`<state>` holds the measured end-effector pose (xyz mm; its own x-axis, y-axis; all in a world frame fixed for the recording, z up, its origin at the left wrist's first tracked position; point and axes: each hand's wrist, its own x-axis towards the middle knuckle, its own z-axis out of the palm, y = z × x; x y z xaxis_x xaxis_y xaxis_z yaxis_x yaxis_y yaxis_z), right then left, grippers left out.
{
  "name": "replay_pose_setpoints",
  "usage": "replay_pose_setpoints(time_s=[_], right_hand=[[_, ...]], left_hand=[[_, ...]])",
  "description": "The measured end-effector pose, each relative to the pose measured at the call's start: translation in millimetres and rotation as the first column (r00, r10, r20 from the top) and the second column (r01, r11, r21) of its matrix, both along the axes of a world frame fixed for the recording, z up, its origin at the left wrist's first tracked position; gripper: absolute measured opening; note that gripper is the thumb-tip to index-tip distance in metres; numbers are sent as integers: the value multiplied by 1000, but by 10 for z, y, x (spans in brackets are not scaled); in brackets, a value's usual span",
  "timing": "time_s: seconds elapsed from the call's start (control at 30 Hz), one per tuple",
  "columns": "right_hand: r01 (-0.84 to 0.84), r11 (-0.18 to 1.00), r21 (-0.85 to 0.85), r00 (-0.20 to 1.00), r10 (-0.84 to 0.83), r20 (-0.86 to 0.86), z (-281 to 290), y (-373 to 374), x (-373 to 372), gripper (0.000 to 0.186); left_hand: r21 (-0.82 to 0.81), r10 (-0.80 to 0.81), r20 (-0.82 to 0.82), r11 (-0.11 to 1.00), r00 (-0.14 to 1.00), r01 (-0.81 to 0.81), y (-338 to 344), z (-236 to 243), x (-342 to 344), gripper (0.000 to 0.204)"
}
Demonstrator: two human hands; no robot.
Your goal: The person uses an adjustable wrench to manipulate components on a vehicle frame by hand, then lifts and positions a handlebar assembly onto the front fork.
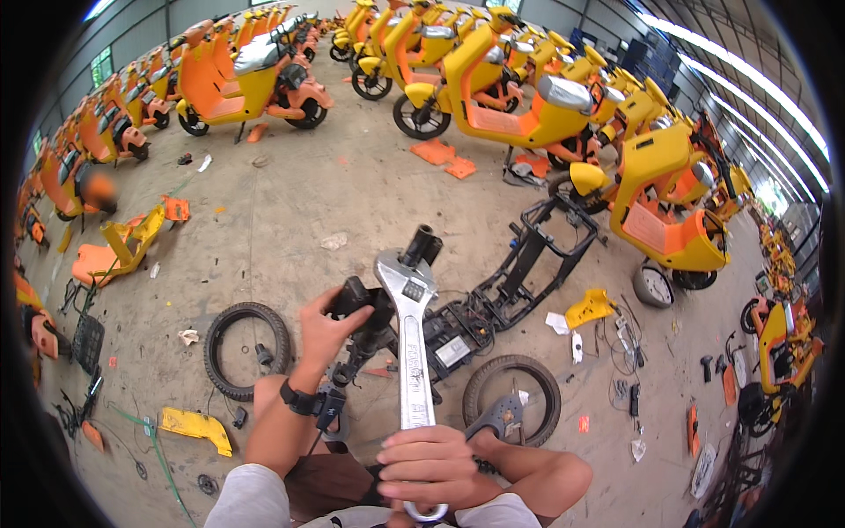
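Note:
My right hand (427, 462) is closed around the lower handle of a large silver adjustable wrench (412, 343), which points away from me. The wrench's head lies at the end of a black tubular part (423, 242); whether its jaws grip that part I cannot tell. To the left, my left hand (324, 327) is wrapped round a black fork-like metal piece (374, 327), steadying it beside the wrench. Just beyond, a stripped black scooter frame (537, 255) lies on the floor, partly hidden by the wrench and the black piece.
Black tyres lie left (211, 352) and right (547, 387) of my legs. Yellow body panels (195, 429), loose cables (620, 339) and scraps are strewn about. A yellow-orange scooter (651, 207) stands close on the right, with rows of scooters behind. A yellow-orange shell (114, 251) lies left.

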<state>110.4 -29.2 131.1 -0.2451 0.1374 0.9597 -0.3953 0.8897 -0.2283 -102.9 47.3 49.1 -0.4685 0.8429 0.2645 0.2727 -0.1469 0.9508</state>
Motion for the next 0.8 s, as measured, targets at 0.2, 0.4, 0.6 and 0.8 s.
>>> replay_pose_setpoints(time_s=[0.2,0.4,0.6,0.8], right_hand=[[215,976,42,972,-218,83,300,-222,-928,21],[382,924,25,924,-382,3,298,-116,-1822,27],[382,921,71,917,-388,97,215,-100,-1914,21],[387,892,232,876,-434,208,55,-103,-1916,16]], left_hand=[[3,3,-10,1000,1000,-3,33,-89,-27,52],[7,-103,98,995,990,103,-68,-10,14,51],[-110,-65,-219,993,974,42,-27,-198,-94,51],[28,-216,139,976,966,214,-162,162,14,47]])
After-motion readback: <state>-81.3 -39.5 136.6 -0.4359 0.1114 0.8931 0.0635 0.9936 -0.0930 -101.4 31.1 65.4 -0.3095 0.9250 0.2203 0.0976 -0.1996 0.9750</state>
